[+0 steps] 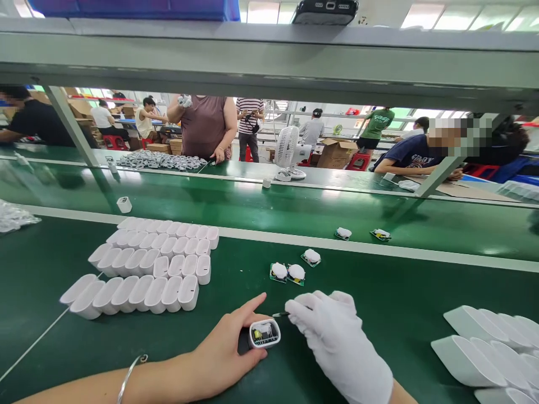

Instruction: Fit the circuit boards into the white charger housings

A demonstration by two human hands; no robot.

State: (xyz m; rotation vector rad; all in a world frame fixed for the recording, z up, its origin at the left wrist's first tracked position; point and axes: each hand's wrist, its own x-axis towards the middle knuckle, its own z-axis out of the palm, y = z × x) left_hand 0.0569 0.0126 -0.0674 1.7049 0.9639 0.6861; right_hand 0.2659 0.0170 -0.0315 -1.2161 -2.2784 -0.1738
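Note:
My bare left hand (pixel 223 348) grips a small white oval housing (pixel 275 343) between thumb and fingers, its open end facing me. Inside the housing sits a circuit board (pixel 263 333) with a yellow part. Something dark shows between the housing and my palm. My right hand (pixel 337 336), in a white glove, pinches a thin, dark, pointed tool (pixel 281 314). The tool's tip is just beyond the housing's upper right rim; whether they touch I cannot tell. Past my hands lie several circuit boards with white tops (pixel 296 273).
Rows of white oval housings (pixel 135 292) stand at left, more housings (pixel 480 359) at right. A lone housing (pixel 124 205) and two boards (pixel 381 234) rest farther back. A shelf beam (pixel 269 56) crosses above. Beyond are a fan (pixel 287 148) and several people at work.

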